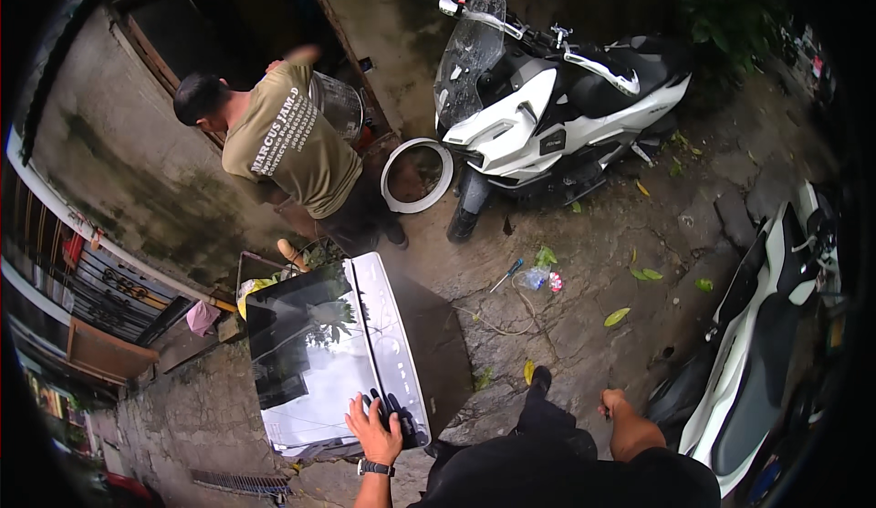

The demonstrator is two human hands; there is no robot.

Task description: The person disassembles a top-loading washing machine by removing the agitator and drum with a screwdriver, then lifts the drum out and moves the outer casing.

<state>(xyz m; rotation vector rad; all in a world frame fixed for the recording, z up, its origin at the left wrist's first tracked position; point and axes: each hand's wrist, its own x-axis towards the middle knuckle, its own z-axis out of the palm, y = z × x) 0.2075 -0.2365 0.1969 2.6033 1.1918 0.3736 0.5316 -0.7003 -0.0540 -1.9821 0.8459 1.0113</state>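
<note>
My left hand (374, 430) lies with spread fingers on the top of a washing machine (394, 344), at the near end of its pale control panel, and a watch circles the wrist. The machine's dark, shiny lid (306, 335) is down and reflects leaves and sky. To the right of my legs, my right hand (613, 405) hangs low with curled fingers; whether something small is in it I cannot make out. On the ground beyond the machine lie a blue-handled screwdriver (506, 273) and a small clear plastic bag (532, 278).
Another person (292, 143) stands at a doorway, beside a metal drum (339, 106). A white ring (444, 179) lies by a white scooter (538, 115). A second scooter (744, 344) is close on my right. Leaves and a thin cord (502, 330) lie on the cracked ground.
</note>
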